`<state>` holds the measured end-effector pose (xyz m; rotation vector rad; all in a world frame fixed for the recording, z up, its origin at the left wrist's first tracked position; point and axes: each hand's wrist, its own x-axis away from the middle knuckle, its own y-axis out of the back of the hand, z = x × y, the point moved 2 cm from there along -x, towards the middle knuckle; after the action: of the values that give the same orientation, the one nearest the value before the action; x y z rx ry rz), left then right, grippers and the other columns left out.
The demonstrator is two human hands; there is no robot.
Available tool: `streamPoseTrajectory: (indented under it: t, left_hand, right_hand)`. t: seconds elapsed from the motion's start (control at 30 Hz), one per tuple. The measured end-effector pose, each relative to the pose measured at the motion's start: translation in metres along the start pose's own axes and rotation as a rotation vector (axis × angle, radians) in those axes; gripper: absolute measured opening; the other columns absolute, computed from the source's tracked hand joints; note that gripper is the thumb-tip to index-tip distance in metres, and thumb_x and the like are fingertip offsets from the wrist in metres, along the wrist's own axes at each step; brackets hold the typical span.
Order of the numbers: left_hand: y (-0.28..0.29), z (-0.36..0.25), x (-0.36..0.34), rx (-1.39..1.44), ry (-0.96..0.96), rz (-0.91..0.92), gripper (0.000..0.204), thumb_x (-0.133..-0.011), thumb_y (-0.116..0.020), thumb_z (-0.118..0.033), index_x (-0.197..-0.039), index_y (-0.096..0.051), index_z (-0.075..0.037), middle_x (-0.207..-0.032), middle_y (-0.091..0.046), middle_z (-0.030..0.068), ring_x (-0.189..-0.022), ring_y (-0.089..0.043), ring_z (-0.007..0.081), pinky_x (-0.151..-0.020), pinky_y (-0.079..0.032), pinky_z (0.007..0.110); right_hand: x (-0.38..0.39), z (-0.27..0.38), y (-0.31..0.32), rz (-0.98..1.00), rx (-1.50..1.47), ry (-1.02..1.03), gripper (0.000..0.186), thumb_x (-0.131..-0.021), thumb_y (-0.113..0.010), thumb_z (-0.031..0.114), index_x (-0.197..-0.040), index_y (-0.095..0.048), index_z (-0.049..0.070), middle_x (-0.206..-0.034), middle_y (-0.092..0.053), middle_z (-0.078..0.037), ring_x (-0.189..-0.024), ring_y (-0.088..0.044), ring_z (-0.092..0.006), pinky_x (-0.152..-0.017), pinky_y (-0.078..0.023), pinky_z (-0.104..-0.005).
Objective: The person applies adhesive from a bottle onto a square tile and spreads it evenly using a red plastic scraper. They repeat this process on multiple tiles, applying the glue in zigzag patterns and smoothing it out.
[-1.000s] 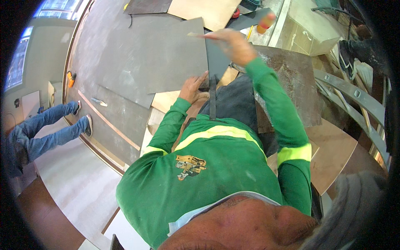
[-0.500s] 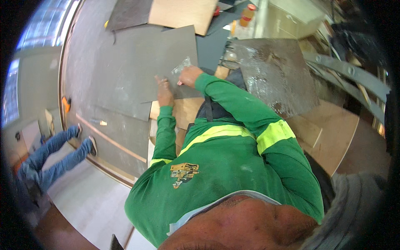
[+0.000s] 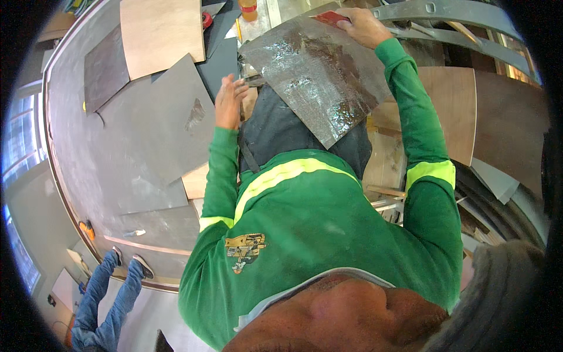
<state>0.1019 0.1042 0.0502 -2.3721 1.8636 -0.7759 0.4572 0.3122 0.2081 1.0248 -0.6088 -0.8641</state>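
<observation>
My right hand (image 3: 362,28) is closed around a flat red spreader (image 3: 330,17) at the far edge of a dark brown board (image 3: 358,70). A wet, glossy coat covers much of that board, which lies partly over my lap. My left hand (image 3: 229,98) is raised with its fingers apart and holds nothing, between the coated board and a grey sheet (image 3: 152,126). A thin wet smear (image 3: 195,114) marks the grey sheet near its right edge.
A pale wood panel (image 3: 162,35), a dark sheet (image 3: 107,64), a red tape measure (image 3: 206,20) and an orange-filled bottle (image 3: 248,9) lie beyond. Curved metal rails (image 3: 457,12) stand at far right. Another person's legs (image 3: 114,287) show at lower left.
My right hand has moved with the spreader from the grey sheet to the far edge of the coated board. My left hand has come off the grey sheet. The view has turned to the right.
</observation>
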Motion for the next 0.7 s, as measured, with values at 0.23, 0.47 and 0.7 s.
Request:
streamPoseTrajectory:
  t: [0.23, 0.47, 0.7]
  left_hand:
    - [-0.067, -0.012, -0.036, 0.534, 0.157, 0.308, 0.066, -0.114, -0.036, -0.048, -0.160, -0.031, 0.000, -0.157, -0.048, 0.0160, -0.145, -0.047, 0.0329, -0.122, -0.039, 0.053]
    - [-0.077, 0.002, -0.044, 0.561, 0.127, 0.305, 0.056, -0.113, -0.041, -0.045, -0.156, -0.039, -0.009, -0.156, -0.050, 0.0093, -0.144, -0.049, 0.0295, -0.118, -0.044, 0.054]
    - [-0.082, -0.008, -0.038, 0.538, 0.119, 0.278, 0.056, -0.113, -0.042, -0.044, -0.155, -0.039, -0.008, -0.157, -0.049, 0.0113, -0.142, -0.051, 0.0314, -0.117, -0.046, 0.054]
  right_hand:
    - [-0.004, -0.041, -0.076, -0.015, 0.057, 0.020, 0.035, -0.100, -0.059, 0.019, -0.134, -0.066, 0.020, -0.110, -0.070, -0.026, -0.103, -0.068, -0.0457, -0.093, -0.054, -0.0552]
    - [-0.001, -0.022, -0.088, 0.124, 0.088, -0.024, 0.038, -0.102, -0.057, 0.019, -0.138, -0.064, 0.026, -0.114, -0.067, -0.022, -0.111, -0.064, -0.0447, -0.097, -0.053, -0.0565]
    - [0.014, 0.025, -0.068, 0.192, 0.047, -0.035, 0.038, -0.102, -0.057, 0.018, -0.139, -0.064, 0.026, -0.114, -0.068, -0.023, -0.110, -0.065, -0.0439, -0.097, -0.054, -0.0536]
